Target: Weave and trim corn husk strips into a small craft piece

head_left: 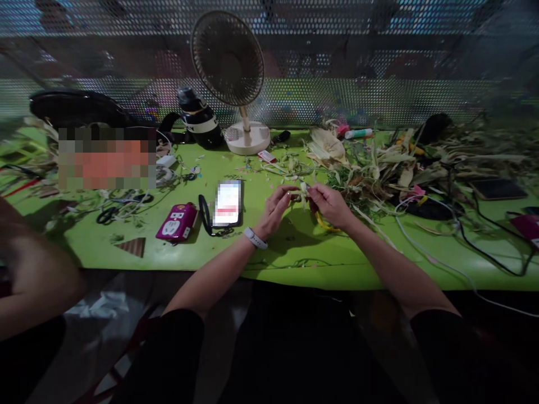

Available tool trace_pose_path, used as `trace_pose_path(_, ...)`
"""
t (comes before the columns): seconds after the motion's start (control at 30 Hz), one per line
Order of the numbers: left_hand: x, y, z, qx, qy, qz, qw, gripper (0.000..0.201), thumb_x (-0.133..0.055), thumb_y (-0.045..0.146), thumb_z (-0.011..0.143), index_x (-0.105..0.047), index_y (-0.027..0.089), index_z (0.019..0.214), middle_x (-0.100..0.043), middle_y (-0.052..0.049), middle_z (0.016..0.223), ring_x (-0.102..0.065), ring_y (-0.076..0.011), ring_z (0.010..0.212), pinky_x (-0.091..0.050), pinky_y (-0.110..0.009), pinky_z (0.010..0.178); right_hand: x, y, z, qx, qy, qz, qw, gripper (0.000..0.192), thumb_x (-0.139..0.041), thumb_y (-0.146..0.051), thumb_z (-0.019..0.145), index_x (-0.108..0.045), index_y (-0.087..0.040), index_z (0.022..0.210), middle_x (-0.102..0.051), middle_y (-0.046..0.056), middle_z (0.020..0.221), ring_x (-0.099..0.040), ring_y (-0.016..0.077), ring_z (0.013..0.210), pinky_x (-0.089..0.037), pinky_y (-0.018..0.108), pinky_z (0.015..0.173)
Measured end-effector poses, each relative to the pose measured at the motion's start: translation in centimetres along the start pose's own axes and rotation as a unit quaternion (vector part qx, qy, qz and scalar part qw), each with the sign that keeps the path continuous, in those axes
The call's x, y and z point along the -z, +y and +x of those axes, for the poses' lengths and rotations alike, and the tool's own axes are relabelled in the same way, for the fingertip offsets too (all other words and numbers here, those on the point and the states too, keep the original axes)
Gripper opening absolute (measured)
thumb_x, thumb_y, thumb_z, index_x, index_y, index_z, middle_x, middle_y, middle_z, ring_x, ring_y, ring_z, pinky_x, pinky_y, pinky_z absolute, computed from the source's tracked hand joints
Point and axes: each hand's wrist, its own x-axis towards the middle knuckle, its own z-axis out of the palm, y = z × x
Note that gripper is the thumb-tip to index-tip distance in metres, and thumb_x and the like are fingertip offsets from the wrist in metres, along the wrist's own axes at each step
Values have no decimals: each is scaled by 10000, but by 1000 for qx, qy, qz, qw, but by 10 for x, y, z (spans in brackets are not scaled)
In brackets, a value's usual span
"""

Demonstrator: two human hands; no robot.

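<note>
Over the green table, both my hands meet at a small pale corn husk piece [304,194] with a short, ragged shape. My left hand [277,212], with a pale band on its wrist, holds its left side between thumb and fingers. From the right, my right hand [328,205] pinches the piece near its top, fingers curled. A yellow loop [325,224] shows just under the right hand; whether it is held or lies on the table, I cannot tell. Dry corn husks [326,147] are heaped behind and to the right of my hands.
Left of my hands lie a lit phone [228,203] and a purple power adapter [177,223]. A fan [247,137] and a black bottle [202,124] stand at the back by a perforated screen. A white cable [438,261] crosses the right side. Another person's arm [37,269] is at far left.
</note>
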Motion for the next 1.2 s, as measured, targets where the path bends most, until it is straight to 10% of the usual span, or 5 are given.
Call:
trace_pose_path(0.97,-6,-5,5,147,-14,-128,981,494,-724,611,722,-547,164,836,-637,16,694,-626,-97,636,-530,-253,671,-9,9,-1,24,-8,-83,996,323,-463,-440,896,-410,-224,663,-369,-50,552,-330,114,527,-267,271,562)
trace_pose_path(1.2,-3,-3,6,138,-113,-75,981,449,-743,571,723,-635,144,811,-636,1,745,-562,-86,679,-454,-221,669,5,12,4,-25,-61,-58,996,527,-370,-618,902,-473,-199,599,-450,-17,567,-418,128,575,-282,277,570)
